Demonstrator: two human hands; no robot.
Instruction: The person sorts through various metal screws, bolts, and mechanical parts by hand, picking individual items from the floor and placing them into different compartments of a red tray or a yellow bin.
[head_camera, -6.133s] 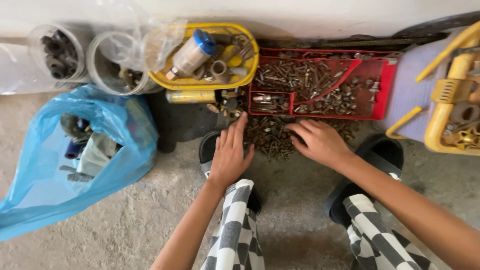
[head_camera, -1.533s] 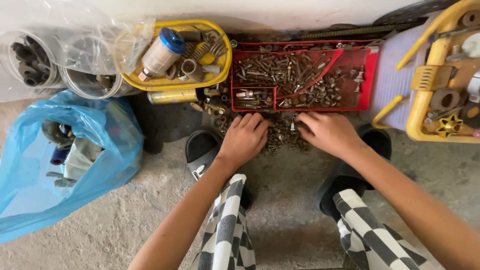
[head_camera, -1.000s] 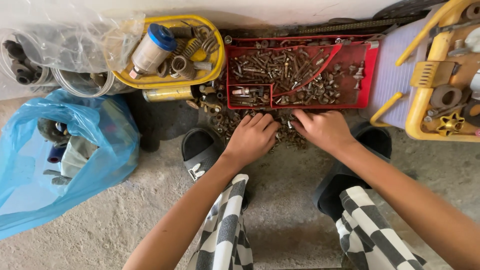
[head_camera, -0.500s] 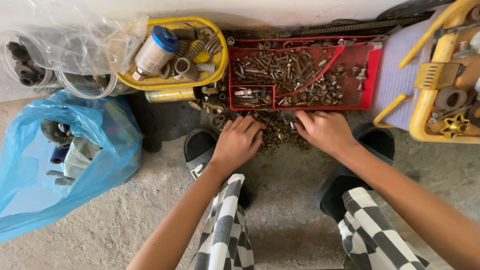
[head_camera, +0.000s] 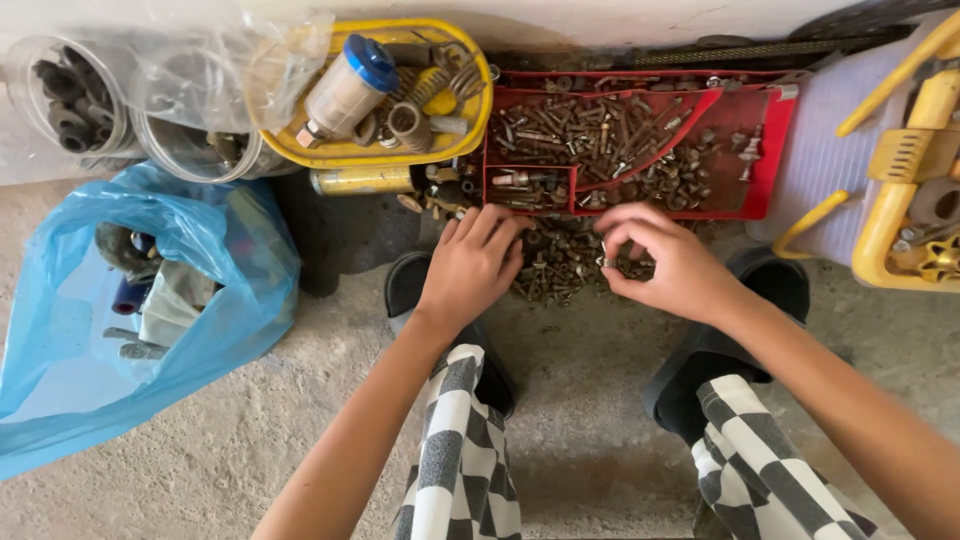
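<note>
A loose pile of rusty screws and bolts (head_camera: 566, 262) lies on the concrete floor just in front of a red compartment tray (head_camera: 772, 160) full of more screws. My left hand (head_camera: 470, 262) rests palm down on the pile's left side, fingers spread, holding nothing that I can see. My right hand (head_camera: 658, 258) hovers over the pile's right side, and its thumb and forefinger pinch a small screw (head_camera: 606, 261) lifted just off the heap.
A yellow oval tray (head_camera: 300, 150) holds a blue-capped bottle, springs and fittings. Clear plastic containers (head_camera: 70, 100) sit at far left, and a blue plastic bag (head_camera: 210, 300) of parts below them. A yellow tool organiser (head_camera: 900, 200) stands at right. Black sandals flank my checkered-trousered legs.
Both hands kept sifting through the pile. The right hand's fingers have now curled and pinched up a single screw, while the left hand stays flat on the heap.
</note>
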